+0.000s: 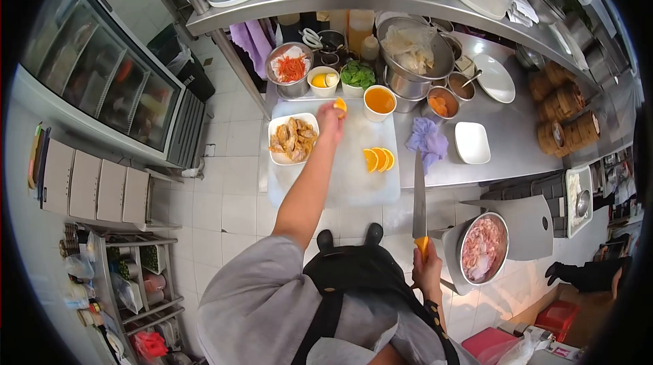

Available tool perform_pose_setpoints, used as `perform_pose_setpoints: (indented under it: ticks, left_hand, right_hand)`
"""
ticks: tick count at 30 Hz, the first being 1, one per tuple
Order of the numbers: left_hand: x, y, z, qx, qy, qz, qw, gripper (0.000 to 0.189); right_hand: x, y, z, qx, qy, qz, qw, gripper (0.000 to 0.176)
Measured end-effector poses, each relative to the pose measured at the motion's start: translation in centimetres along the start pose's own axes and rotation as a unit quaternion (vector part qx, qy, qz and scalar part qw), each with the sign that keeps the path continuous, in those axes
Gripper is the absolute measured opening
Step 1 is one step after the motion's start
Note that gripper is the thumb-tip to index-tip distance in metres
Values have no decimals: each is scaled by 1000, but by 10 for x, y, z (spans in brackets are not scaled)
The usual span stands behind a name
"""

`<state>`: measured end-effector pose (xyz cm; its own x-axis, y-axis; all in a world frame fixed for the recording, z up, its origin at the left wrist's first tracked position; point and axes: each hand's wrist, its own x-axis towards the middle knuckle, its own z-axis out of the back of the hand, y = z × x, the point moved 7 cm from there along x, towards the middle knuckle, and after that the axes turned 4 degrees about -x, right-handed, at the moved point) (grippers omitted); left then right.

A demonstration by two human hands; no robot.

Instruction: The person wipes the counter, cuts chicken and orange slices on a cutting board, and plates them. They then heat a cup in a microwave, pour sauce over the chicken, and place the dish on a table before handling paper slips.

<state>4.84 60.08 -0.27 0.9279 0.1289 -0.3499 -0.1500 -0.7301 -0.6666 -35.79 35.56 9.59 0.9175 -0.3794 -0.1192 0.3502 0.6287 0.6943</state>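
Observation:
My left hand (pixel 331 122) reaches over the top of the white cutting board (pixel 340 185), its fingers closed on an orange piece (pixel 341 105). Just below and left of it, a white square dish (pixel 275 155) holds browned meat pieces (pixel 294 139). Several orange slices (pixel 378 160) lie overlapping on the board's right part. My right hand (pixel 427 271) grips the yellow handle of a long knife (pixel 420 195), held off to the right of the board with its blade pointing at the counter. Beside the hand holding the orange piece is a white tub of orange liquid (pixel 379 100).
Behind the board stand a bowl of shredded carrot (pixel 290 68), a tub of green leaves (pixel 357 75) and pots. A purple cloth (pixel 428 141) and an empty white dish (pixel 473 143) lie to the right. A bowl of raw meat (pixel 483 247) stands lower right. A shelf (pixel 326 2) overhangs the counter.

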Motion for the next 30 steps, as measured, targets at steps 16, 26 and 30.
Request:
perform_pose_setpoints:
  ticks: [16, 26, 30]
  left_hand:
    - [-135, 61, -92, 681, 614, -210, 340, 88]
    - [-120, 95, -99, 659, 686, -103, 292, 60]
    - [-120, 95, -101, 666, 678, -88, 299, 46]
  right_hand:
    - [-10, -40, 28, 36, -41, -80, 995, 37]
    - [-14, -45, 22, 48, -24, -82, 995, 40]
    - [-12, -40, 24, 45, -19, -64, 997, 41]
